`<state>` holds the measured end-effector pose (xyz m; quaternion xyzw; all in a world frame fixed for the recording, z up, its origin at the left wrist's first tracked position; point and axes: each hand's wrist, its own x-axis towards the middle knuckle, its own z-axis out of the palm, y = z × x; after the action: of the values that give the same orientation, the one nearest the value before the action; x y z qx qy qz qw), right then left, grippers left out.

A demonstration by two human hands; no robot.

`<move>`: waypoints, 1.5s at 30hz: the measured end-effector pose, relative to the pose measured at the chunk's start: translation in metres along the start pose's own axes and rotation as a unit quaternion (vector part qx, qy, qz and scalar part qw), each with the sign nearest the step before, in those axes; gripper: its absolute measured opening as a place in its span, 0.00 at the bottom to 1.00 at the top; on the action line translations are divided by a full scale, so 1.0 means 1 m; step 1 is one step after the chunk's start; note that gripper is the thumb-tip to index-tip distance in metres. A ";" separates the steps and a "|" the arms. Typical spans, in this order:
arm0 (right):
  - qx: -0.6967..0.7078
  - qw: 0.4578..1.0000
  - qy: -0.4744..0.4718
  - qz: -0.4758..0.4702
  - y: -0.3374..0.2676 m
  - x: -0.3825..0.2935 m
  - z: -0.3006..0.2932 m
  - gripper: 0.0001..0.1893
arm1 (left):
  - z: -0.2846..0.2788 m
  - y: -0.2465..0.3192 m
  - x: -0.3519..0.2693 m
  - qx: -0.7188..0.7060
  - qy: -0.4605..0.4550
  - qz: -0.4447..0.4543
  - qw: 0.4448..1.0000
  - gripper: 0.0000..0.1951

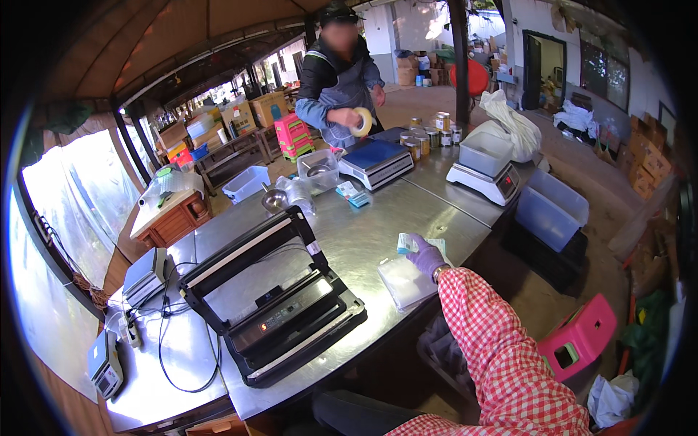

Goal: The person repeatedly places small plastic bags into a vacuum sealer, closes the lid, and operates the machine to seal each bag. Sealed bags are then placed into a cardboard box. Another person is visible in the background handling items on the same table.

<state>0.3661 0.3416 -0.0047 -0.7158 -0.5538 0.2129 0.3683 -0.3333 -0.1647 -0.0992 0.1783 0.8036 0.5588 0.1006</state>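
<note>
My right hand [427, 255], in a purple glove with a red-checked sleeve, reaches over a small stack of blue-and-white printed cards [404, 243]. Its fingers touch or hover over the cards; which of these, I cannot tell. Under and beside the wrist lies a pile of clear plastic bags [406, 283] at the edge of the steel table [349, 234]. My left hand is out of view. To the left of the bags stands a black vacuum sealer [283, 316] with its lid raised and a lit display.
Across the table a person [341, 82] holds a roll of tape [361, 122]. Scales [376, 161], [482, 182] and several lidded jars [431, 133] stand at the far side. A loose cable [160, 349] lies left. A pink stool [581, 335] stands right.
</note>
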 end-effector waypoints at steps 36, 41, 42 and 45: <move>-0.248 0.958 -0.021 0.142 0.071 0.020 -0.026 0.28 | 0.033 0.013 -0.035 0.017 0.017 -0.177 0.984 0.13; -0.250 0.956 -0.025 0.153 0.067 0.021 -0.025 0.30 | 0.036 0.019 -0.040 0.027 0.015 -0.176 0.984 0.15; -0.252 0.955 -0.026 0.155 0.067 0.021 -0.026 0.30 | 0.037 0.020 -0.041 0.027 0.014 -0.177 0.984 0.15; -0.255 0.953 -0.032 0.160 0.063 0.017 -0.029 0.30 | 0.037 0.024 -0.045 0.030 0.016 -0.176 0.984 0.17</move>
<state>0.4315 0.3421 -0.0327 -0.8578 -0.4793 0.1439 0.1167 -0.2748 -0.1432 -0.0911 0.0287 0.8404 0.5107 0.1792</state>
